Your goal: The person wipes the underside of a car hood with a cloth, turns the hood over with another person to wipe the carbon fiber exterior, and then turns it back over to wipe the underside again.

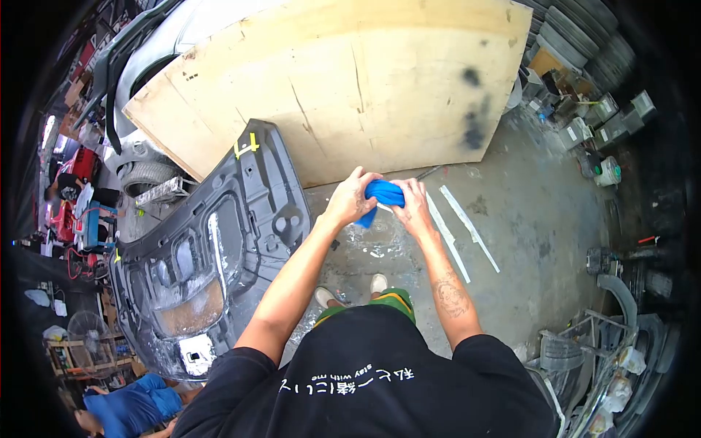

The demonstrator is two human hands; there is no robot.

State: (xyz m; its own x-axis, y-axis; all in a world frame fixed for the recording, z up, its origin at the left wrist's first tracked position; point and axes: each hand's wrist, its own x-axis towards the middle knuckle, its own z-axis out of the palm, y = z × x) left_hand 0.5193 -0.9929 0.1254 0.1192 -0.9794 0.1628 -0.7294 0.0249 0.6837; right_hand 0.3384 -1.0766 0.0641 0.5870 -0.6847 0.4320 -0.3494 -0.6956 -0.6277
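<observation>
got my left hand (355,196) and right hand (411,206) both curled, fingers pinching a bunched blue cloth (385,193) between them, above the garage floor (522,219)

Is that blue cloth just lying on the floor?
No, the left hand and right hand hold the blue cloth between them, up off the grey floor.
</observation>
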